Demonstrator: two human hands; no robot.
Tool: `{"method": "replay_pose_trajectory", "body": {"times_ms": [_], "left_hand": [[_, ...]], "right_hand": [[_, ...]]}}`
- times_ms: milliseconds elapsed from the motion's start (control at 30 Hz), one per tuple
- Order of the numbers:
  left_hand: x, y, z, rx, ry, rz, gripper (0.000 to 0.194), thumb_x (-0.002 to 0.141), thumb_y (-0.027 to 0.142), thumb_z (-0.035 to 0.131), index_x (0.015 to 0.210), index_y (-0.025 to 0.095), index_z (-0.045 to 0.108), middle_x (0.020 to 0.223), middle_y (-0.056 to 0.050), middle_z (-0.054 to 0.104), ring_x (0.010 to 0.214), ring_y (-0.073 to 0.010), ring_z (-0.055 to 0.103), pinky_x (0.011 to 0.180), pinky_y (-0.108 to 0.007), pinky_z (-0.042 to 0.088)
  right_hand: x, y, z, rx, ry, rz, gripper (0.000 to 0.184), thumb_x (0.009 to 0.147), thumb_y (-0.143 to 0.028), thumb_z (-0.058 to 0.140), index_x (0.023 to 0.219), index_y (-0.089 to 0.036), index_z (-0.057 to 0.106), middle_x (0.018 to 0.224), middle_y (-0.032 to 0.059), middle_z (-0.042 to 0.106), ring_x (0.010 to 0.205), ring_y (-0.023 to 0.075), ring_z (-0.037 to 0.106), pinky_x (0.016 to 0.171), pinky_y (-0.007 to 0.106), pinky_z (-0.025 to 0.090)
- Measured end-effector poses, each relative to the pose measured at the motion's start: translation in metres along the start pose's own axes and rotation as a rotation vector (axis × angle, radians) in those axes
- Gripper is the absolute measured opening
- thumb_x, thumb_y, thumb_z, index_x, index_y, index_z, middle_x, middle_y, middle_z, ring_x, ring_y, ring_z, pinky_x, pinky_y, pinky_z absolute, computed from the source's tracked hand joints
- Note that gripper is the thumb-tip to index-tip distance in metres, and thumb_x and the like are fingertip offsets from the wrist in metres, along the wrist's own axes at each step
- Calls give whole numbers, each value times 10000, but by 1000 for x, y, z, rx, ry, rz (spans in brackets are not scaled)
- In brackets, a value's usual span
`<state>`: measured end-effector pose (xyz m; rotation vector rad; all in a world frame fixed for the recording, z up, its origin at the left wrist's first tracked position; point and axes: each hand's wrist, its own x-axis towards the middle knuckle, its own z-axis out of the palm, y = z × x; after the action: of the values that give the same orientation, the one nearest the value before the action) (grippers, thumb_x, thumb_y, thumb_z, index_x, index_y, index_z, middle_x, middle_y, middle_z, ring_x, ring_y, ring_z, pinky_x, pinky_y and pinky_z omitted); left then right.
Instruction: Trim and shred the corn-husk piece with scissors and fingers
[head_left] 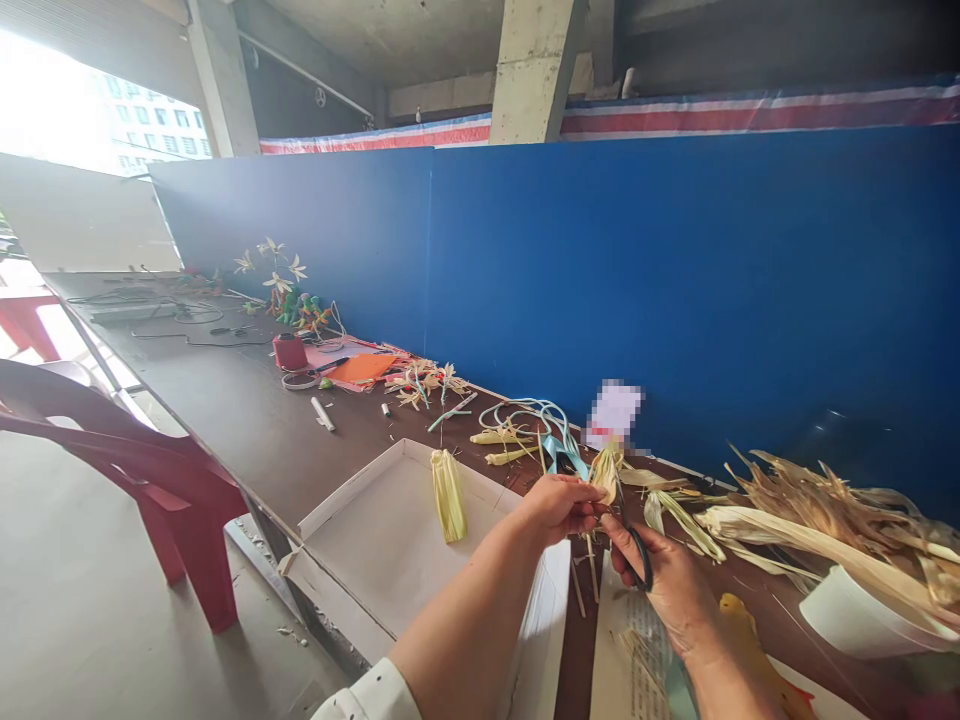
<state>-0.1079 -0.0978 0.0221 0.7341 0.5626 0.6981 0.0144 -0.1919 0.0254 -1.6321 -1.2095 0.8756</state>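
My left hand (562, 505) pinches a pale yellow corn husk (606, 472) that stands up from its fingertips. Close beside it, my right hand (667, 580) grips black-handled scissors (643, 562), with the fingers wrapped about the loops. The scissor blades point up at the husk's lower part; whether they touch or cut it I cannot tell. To the left, a folded greenish husk bundle (448, 498) lies on a shallow white cardboard box lid (352, 600). Behind my hands lie light blue cords (536, 408) and small husk pieces (510, 456).
Dried husks (832, 500) heap up at the right, over a white tub (855, 612). A printed sheet (611, 650) lies under my right arm. Husk flowers (424, 382), orange paper (364, 368) and a red thread spool (289, 352) are farther left. A blue partition (675, 270) backs the table.
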Motion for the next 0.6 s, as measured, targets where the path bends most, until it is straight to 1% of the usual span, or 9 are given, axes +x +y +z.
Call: {"method": "replay_pose_trajectory", "body": {"times_ms": [67,200,333,433,600], "left_hand": [[1,-1,-1,11,-1,0,206,614,172,775,662,77,599,509,16,529,386,-37,462,419,-154,420],[0,-1,0,10,5,-1,202,621,167,773,666,73,600,521,7,542,390,-38,472,422,-154,422],[-1,0,1,14,16,-5,218,614,180,786,675,74,605,541,-1,562,394,-36,469,424,-158,416],[-1,1,1,13,16,-9,223,609,186,789,671,79,604,525,7,549,396,-36,466,430,-158,416],[0,0,0,30,11,4,227,602,195,789,662,88,599,507,23,523,393,-32,447,427,-157,415]], "right_hand": [[0,0,0,5,7,-7,378,716,-549,626,547,-221,546,521,15,516,495,165,458,478,310,373],[0,-1,0,40,-19,19,341,712,-515,654,565,-227,543,516,16,525,493,162,454,474,312,366],[1,1,-2,35,-16,34,323,713,-525,653,598,-234,572,512,18,531,484,165,458,469,313,362],[2,4,-2,53,-10,37,298,696,-512,676,628,-237,585,516,4,527,499,163,456,477,303,357],[3,7,-1,73,-9,53,287,686,-489,693,619,-239,569,502,-20,509,484,149,429,466,287,339]]}}
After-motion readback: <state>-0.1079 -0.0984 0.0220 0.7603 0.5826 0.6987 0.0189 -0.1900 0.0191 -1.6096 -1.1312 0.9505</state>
